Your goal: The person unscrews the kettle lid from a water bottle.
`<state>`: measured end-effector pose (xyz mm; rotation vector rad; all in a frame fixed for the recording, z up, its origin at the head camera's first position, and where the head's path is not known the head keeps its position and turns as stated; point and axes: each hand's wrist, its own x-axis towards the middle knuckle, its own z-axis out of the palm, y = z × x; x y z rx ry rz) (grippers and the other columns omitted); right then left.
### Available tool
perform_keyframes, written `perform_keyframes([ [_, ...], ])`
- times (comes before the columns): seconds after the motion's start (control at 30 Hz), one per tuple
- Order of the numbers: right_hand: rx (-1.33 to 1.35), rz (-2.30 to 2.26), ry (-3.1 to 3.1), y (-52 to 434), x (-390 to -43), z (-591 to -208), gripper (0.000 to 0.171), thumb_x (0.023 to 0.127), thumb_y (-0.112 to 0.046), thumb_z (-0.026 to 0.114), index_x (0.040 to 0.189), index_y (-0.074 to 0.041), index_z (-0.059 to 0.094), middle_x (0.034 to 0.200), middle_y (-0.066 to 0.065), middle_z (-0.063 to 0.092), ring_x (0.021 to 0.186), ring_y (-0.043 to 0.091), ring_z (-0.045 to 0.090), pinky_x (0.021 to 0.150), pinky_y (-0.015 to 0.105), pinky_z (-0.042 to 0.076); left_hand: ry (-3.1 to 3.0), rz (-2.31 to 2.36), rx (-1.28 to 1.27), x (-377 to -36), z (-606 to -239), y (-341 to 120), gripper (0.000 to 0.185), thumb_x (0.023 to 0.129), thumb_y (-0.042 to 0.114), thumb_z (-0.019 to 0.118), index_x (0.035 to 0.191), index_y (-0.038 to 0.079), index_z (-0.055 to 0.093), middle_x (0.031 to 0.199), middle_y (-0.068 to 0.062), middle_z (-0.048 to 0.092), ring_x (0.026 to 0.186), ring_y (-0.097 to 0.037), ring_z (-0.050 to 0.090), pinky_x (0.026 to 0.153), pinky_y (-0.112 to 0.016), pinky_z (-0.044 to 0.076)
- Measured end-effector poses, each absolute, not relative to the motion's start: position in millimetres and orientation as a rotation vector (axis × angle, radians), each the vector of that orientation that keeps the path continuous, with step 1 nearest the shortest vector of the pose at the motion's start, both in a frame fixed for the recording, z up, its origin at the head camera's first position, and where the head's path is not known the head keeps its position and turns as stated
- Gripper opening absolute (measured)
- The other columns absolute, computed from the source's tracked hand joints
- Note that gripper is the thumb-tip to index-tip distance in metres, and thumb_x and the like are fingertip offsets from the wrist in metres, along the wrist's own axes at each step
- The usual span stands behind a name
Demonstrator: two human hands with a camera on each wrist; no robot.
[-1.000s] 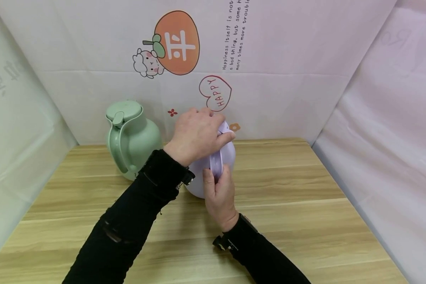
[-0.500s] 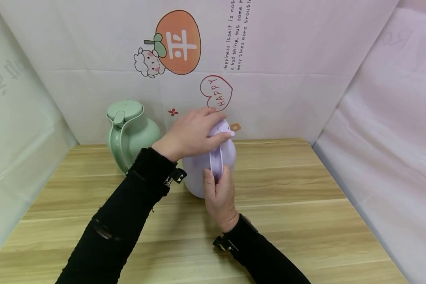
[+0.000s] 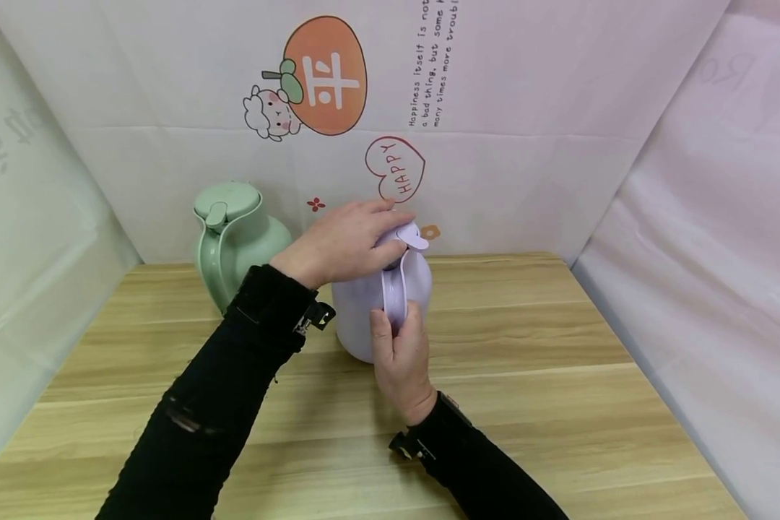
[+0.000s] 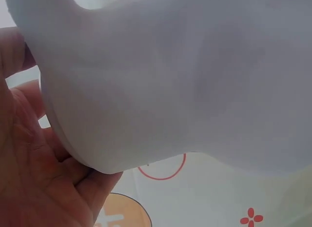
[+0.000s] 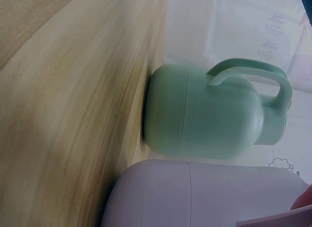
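A lavender thermos jug [image 3: 357, 318] stands upright on the wooden table. Its lid [image 3: 408, 232] carries a curved tab that sticks out to the right of the handle [image 3: 395, 292]. My left hand [image 3: 347, 242] lies over the top, thumb on the near side and fingers reaching round the far side of the lid. In the left wrist view, curled fingers [image 4: 97, 185] edge the pale top of the jug. Below, my right hand [image 3: 403, 357] grips the lower handle, thumb on its left. In the right wrist view, the jug's body [image 5: 156, 197] shows along the bottom.
A green thermos jug [image 3: 243, 245] stands at the back left, its handle facing the near side; the left forearm overlaps its base. A printed cloth [image 3: 507, 159] rises behind the table [image 3: 507, 347], with more pale cloth along both sides.
The lid's tab has turned to the right, away from the handle, and shows more. My left hand and forearm have shifted left. The right hand keeps its place on the handle.
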<state>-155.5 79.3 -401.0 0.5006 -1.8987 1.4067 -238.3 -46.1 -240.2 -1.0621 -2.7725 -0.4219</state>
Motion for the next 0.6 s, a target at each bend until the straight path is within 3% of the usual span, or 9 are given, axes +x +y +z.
perform_keyframes([
  [0.27, 0.519, 1.421, -1.897, 79.4, -155.7, -400.2, 0.039, 0.111, -0.035, 0.050, 0.112, 0.004, 0.051, 0.092, 0.015, 0.058, 0.078, 0.022, 0.058, 0.065, 0.032, 0.048, -2.787, -0.391, -1.063, -237.6, -235.5, -45.4, 0.052, 0.103, 0.037, 0.050, 0.152, 0.017, 0.056, 0.154, -0.010, 0.053, 0.138, -0.027, 0.053, 0.116, -0.043, 0.040],
  [0.6, 0.500, 1.430, -1.903, 79.3, -155.4, -401.3, 0.031, 0.109, -0.026, 0.054, 0.111, 0.004, 0.051, 0.092, 0.015, 0.058, 0.078, 0.022, 0.059, 0.065, 0.032, 0.048, -2.814, -0.361, -1.014, -233.6, -231.4, -41.5, 0.050, 0.104, 0.039, 0.053, 0.149, 0.018, 0.059, 0.150, -0.007, 0.057, 0.134, -0.026, 0.056, 0.112, -0.043, 0.043],
])
